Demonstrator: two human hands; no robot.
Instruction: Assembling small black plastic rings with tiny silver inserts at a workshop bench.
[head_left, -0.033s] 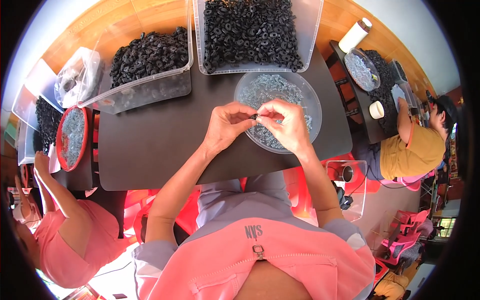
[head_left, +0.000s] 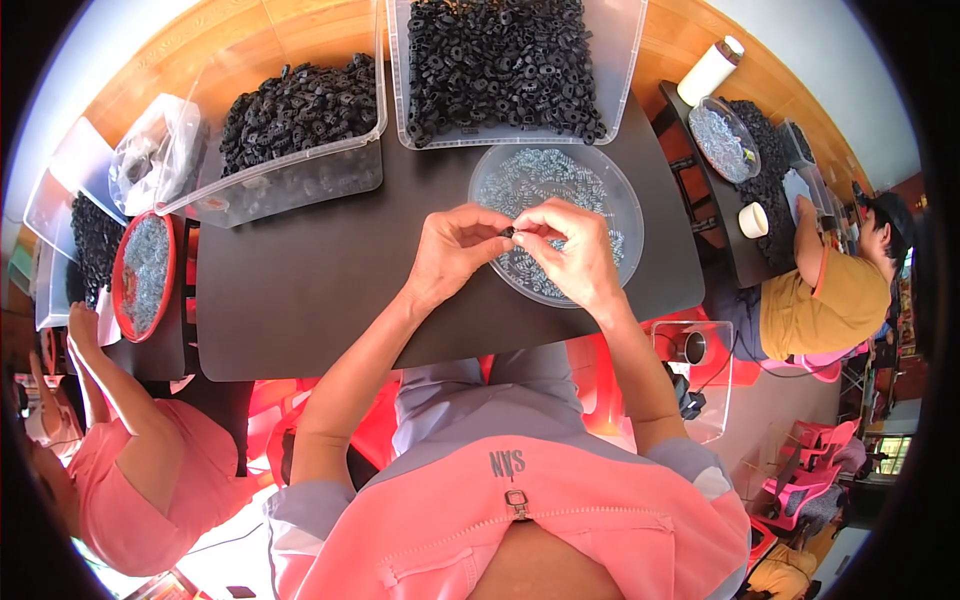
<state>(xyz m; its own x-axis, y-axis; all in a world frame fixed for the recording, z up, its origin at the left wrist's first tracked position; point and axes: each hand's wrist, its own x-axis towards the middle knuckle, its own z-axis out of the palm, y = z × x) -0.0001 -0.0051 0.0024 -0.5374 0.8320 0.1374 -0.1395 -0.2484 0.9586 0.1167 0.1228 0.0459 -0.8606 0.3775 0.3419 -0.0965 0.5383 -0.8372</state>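
My left hand [head_left: 452, 258] is closed in a pinch on a small black plastic part [head_left: 508, 232]. Thumb and index finger of my right hand [head_left: 578, 255] meet at the other side of that part; whatever lies between these fingertips is too small to make out. Both hands are held over the near left side of a round clear bowl [head_left: 633, 225]. Inside the bowl lie many small metal springs [head_left: 545, 172], partly hidden by my right hand.
Behind the bowl stands a clear bin [head_left: 400, 90] of black parts on the dark table [head_left: 300, 300]; another bin [head_left: 290, 195] is left of it. Co-workers sit at side tables: one in pink [head_left: 170, 470] beside a red basin [head_left: 172, 270], one in mustard [head_left: 830, 305] at right.
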